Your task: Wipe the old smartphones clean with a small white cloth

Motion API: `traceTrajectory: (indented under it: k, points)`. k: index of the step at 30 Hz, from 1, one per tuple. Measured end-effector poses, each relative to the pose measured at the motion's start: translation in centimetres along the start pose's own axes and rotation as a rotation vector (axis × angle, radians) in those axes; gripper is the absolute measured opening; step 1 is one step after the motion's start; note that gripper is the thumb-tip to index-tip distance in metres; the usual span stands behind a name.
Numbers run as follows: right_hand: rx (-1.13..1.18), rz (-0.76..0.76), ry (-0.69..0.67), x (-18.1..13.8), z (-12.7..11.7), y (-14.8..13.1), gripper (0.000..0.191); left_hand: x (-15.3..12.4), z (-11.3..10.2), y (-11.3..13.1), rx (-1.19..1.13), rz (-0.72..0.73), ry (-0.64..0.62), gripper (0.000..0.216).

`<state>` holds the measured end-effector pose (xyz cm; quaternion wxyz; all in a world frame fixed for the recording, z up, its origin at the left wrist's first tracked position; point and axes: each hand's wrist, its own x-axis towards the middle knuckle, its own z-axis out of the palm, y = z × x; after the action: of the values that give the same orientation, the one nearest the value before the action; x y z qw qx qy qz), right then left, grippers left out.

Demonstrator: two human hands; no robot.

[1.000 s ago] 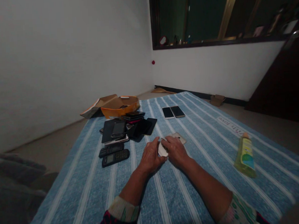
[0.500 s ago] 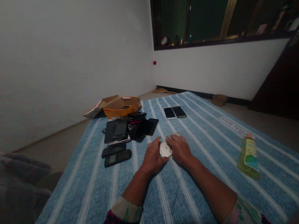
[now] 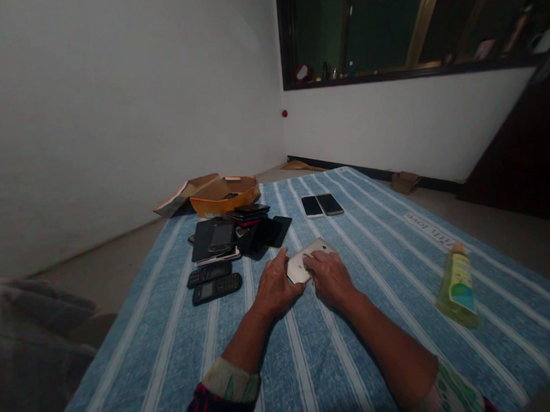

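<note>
A pale silver smartphone lies back side up and slanted in front of me, the camera spot near its far right end. My left hand grips its near left end between thumb and fingers. My right hand is closed, its bent fingertips pressed against the middle of the phone's back. Whether a small thing is pinched in those fingertips I cannot make out. Beyond the phone, a white-framed smartphone and a gold-framed smartphone lie side by side, screens up.
Left of my hands lie two black keypad phones and a heap of dark phones. An open orange box stands behind them. A bottle of yellow-green liquid lies at the right on the striped blue cloth.
My right hand has shifted slightly on the phone, and its fingers now press further down on the back. More of the phone's far end shows. The left hand keeps its grip.
</note>
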<state>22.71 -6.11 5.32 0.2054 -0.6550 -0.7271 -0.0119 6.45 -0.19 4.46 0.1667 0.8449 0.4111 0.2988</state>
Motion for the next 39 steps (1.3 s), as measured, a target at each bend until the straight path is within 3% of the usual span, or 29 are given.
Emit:
traceTrajectory:
  k: [4,9,11,15,20,24,28,34,39]
  points:
    - [-0.023,0.050,0.005,0.0,0.0,0.4,0.034,0.0,0.1,-0.2,0.009,0.006,0.012,0.085]
    - [0.039,-0.154,-0.030,-0.5,0.1,-1.5,0.029,-0.1,0.0,-0.3,0.021,0.010,0.023,0.078]
    - [0.049,-0.167,-0.028,-0.6,0.1,-1.6,0.029,0.0,0.2,-0.5,0.012,0.006,0.036,0.079]
    - [0.036,-0.026,0.026,-0.1,0.2,0.2,0.031,0.1,0.4,-0.9,0.014,0.009,0.042,0.085]
    - [0.097,0.091,0.159,0.6,0.8,2.2,0.043,0.0,0.1,-0.3,0.036,0.141,0.053,0.083]
    - [0.197,-0.101,0.297,0.7,1.3,0.9,0.049,-0.3,-0.3,0.6,0.052,0.242,0.092,0.080]
    - [0.194,-0.256,0.293,1.4,0.8,-0.6,0.036,-0.4,-0.1,1.0,0.073,0.345,0.152,0.076]
    - [0.069,-0.179,0.323,3.5,0.0,-0.1,0.020,-0.3,0.5,0.9,0.097,0.452,0.193,0.077]
    - [0.053,-0.033,0.398,4.4,0.0,2.8,0.026,-0.6,0.4,1.1,0.109,0.442,0.202,0.086]
